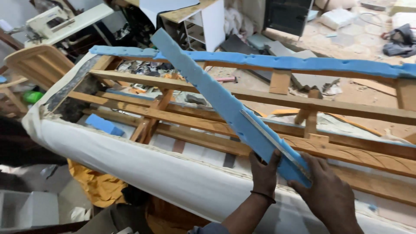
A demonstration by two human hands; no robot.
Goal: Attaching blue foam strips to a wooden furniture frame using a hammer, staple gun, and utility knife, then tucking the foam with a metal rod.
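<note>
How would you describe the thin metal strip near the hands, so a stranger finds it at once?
Start at the big wooden sofa frame lying on its side. A long blue foam strip slants across it, held by the left hand and right hand. The thin grey metal strip lies along its lower end; it alone is shiny and narrow.

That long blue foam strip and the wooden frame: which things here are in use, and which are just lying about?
In use:
long blue foam strip
thin metal blade along its edge
left hand
right hand
wooden sofa frame

Lying about:
white sewing machine
small blue foam block
yellow cloth
</note>
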